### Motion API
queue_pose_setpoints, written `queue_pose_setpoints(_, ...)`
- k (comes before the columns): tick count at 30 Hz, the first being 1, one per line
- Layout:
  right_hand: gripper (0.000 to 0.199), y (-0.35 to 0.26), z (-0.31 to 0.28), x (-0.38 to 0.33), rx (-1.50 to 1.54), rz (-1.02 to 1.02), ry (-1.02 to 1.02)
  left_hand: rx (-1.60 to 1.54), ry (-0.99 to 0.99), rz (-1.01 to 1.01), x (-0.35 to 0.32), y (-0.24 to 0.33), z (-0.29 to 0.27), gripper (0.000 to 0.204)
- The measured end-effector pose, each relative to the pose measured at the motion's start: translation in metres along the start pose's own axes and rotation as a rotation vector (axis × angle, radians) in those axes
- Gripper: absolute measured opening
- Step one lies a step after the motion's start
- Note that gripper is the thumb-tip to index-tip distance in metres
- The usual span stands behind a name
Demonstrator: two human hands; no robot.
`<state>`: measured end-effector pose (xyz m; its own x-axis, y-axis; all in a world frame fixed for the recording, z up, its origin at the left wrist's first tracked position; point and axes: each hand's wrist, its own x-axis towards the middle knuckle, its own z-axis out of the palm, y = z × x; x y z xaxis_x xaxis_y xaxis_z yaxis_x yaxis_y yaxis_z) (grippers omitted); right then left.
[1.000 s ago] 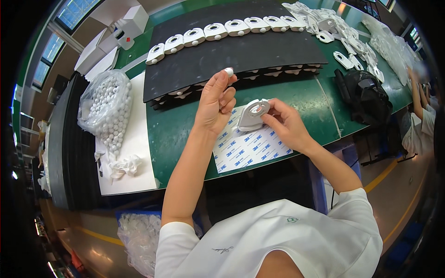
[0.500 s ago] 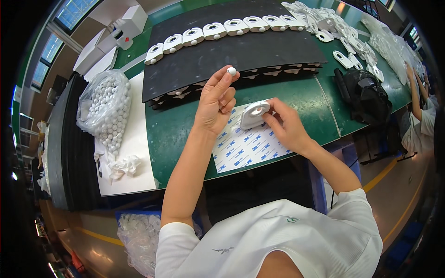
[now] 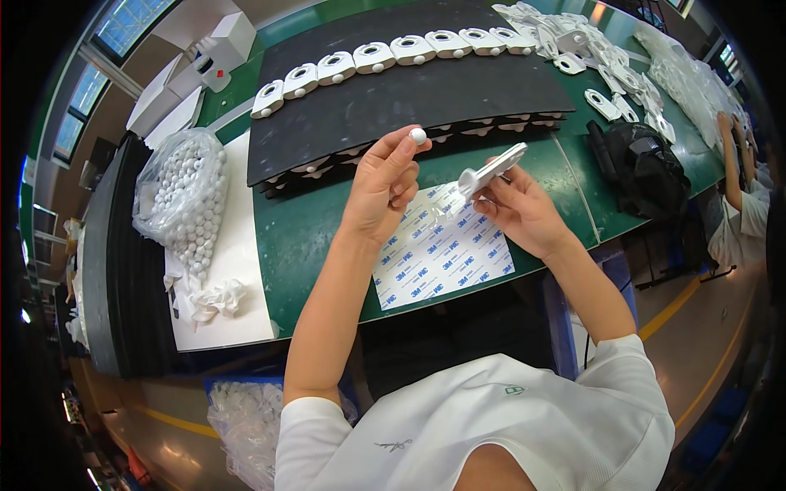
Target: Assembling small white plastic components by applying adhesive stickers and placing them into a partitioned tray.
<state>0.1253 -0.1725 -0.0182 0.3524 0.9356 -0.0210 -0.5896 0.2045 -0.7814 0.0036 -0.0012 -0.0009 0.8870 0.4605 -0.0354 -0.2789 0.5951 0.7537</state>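
Between the thumb and fingertips of my left hand (image 3: 383, 180) is a small white ball (image 3: 418, 136). My right hand (image 3: 528, 211) grips a white plastic housing (image 3: 493, 170), tilted so that its thin edge shows. The ball and the housing are apart, both raised over the bench. Below them lies a white sheet with blue print (image 3: 442, 252). Behind my hands, a row of similar white housings (image 3: 373, 57) with balls at their front edges runs along a black foam board (image 3: 409, 90).
On the left stands a clear bag of white balls (image 3: 182, 192), with crumpled white paper (image 3: 217, 299) in front. Loose white parts (image 3: 606, 57) are heaped at the back right, near a black mesh bag (image 3: 643, 168). Another person's arms (image 3: 731, 164) show at the far right.
My right hand has turned the housing from its face to its edge and lifted it up and to the right. My left hand with the ball has shifted slightly right.
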Motion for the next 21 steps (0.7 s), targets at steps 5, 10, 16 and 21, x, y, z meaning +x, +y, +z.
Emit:
queue_pose_setpoints(5,0.025,-0.006,-0.008,0.000,0.076,0.019,-0.002,0.055,-0.040,0.007,0.000,-0.001,0.000,0.026)
queue_pose_setpoints(10,0.018,-0.014,-0.011,0.005,0.057,-0.045,-0.111,0.160,-0.055,-0.025,-0.003,-0.002,0.002,0.026)
queue_pose_setpoints(16,0.015,-0.027,-0.010,0.007,-0.174,-0.164,-0.128,0.225,-0.063,-0.076,-0.005,-0.003,0.011,0.030)
queue_pose_setpoints(21,0.014,-0.033,-0.012,0.007,-0.700,-0.545,-0.087,0.242,-0.085,-0.110,-0.007,-0.001,0.014,0.030)
